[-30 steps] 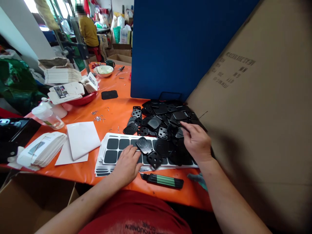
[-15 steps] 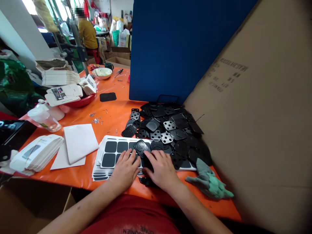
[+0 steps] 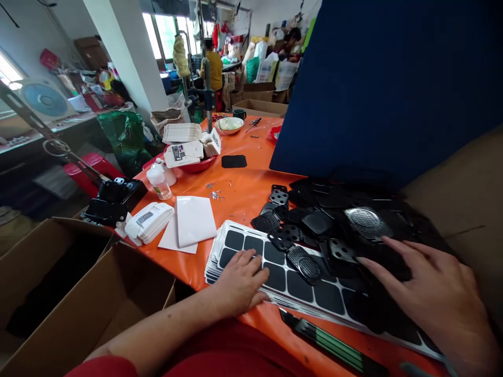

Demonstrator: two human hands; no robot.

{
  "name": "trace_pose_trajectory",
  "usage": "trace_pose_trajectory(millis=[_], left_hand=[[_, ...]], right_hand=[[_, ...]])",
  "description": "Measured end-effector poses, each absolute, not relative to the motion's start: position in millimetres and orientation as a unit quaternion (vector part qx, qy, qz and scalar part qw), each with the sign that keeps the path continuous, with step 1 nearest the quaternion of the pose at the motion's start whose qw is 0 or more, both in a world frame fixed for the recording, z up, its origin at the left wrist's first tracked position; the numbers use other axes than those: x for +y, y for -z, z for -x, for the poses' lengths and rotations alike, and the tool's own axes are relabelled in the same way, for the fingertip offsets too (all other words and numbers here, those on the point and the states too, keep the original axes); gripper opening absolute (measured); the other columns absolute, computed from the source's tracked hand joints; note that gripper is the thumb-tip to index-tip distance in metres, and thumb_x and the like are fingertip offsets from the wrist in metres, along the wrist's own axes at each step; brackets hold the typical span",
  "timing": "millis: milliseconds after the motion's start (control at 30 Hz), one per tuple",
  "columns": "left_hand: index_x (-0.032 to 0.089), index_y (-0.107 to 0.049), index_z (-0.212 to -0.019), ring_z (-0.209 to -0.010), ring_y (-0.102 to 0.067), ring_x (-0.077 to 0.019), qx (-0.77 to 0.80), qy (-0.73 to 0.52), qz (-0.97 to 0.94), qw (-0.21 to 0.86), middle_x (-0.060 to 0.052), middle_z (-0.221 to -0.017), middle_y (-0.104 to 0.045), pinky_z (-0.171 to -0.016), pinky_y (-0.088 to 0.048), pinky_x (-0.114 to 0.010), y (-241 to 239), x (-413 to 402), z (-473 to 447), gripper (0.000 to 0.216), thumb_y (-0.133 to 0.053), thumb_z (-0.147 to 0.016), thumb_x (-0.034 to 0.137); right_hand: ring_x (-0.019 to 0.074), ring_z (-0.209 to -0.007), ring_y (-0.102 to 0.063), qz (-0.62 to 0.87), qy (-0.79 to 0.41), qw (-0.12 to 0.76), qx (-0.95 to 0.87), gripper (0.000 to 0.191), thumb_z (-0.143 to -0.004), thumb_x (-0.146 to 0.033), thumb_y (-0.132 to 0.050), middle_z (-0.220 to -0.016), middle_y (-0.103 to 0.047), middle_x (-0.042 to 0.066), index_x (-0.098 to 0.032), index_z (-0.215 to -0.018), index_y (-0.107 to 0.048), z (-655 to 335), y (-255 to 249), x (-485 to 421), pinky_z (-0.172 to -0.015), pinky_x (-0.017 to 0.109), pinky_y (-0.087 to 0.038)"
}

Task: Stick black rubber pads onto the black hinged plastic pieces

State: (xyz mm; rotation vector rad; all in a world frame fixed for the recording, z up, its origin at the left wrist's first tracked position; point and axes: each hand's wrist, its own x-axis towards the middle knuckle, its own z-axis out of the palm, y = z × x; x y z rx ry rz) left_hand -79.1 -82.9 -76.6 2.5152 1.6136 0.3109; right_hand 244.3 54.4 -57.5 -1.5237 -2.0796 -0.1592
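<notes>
My left hand (image 3: 239, 281) lies flat, fingers curled a little, on the near left end of a stack of white sheets of black square pads (image 3: 298, 285) at the table's front edge. My right hand (image 3: 428, 293) is spread open at the lower right, fingertips reaching onto the pile of black plastic plates (image 3: 346, 230). A ribbed oval plate (image 3: 304, 263) lies on the sheets between my hands. A black and green utility knife (image 3: 330, 343) lies on the orange table (image 3: 243, 196) just in front of the sheets.
An open cardboard box (image 3: 78, 293) stands at the lower left. Folded white cards (image 3: 149, 222), white paper (image 3: 192, 220), a bottle (image 3: 159, 180) and a red bowl (image 3: 192, 166) sit left of centre. A blue panel (image 3: 373, 78) rises behind the pile. Another person (image 3: 215, 68) is far back.
The view has swung left and lower. My right hand has moved from beside my left hand out to the right, onto the pile's near edge. My left hand stays on the sheets.
</notes>
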Motion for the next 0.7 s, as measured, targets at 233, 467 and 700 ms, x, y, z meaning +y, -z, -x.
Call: trace_pose_trajectory(millis=[233, 467, 700], left_hand=[[0.012, -0.041, -0.142, -0.14, -0.028, -0.0443, 0.788, -0.014, -0.612, -0.069, -0.026, -0.149, -0.037, -0.11, -0.026, -0.057, 38.6, -86.7, 180.1, 0.082, -0.072, -0.075, 0.048], [0.015, -0.064, -0.096, -0.089, -0.064, -0.0274, 0.784, 0.098, -0.613, -0.028, -0.011, -0.094, -0.069, -0.079, -0.044, -0.039, 32.0, -93.7, 217.1, 0.025, -0.041, -0.094, 0.023], [0.018, -0.063, -0.087, -0.073, -0.06, -0.0182, 0.751, -0.332, -0.571, 0.016, -0.005, -0.077, -0.066, -0.071, -0.044, -0.03, -2.5, -98.6, 201.4, 0.025, -0.046, -0.093, 0.035]], right_hand=[[0.0308, -0.094, -0.067, 0.505, -0.174, 0.303, -0.789, 0.04, -0.082, -0.066, -0.055, -0.106, -0.067, 0.013, -0.035, -0.104, -0.069, -220.2, 71.5, 16.8, -0.079, 0.047, -0.053], [0.0273, -0.097, -0.066, 0.414, -0.193, 0.313, -0.833, 0.032, -0.086, -0.051, -0.057, -0.105, -0.068, 0.008, -0.03, -0.107, -0.069, -189.1, 71.0, -1.2, -0.087, 0.044, -0.055], [0.0252, -0.093, -0.068, 0.401, -0.271, 0.306, -0.819, 0.024, -0.085, -0.044, -0.061, -0.103, -0.069, 0.008, -0.031, -0.102, -0.071, -174.5, 54.2, -13.5, -0.081, 0.037, -0.058]])
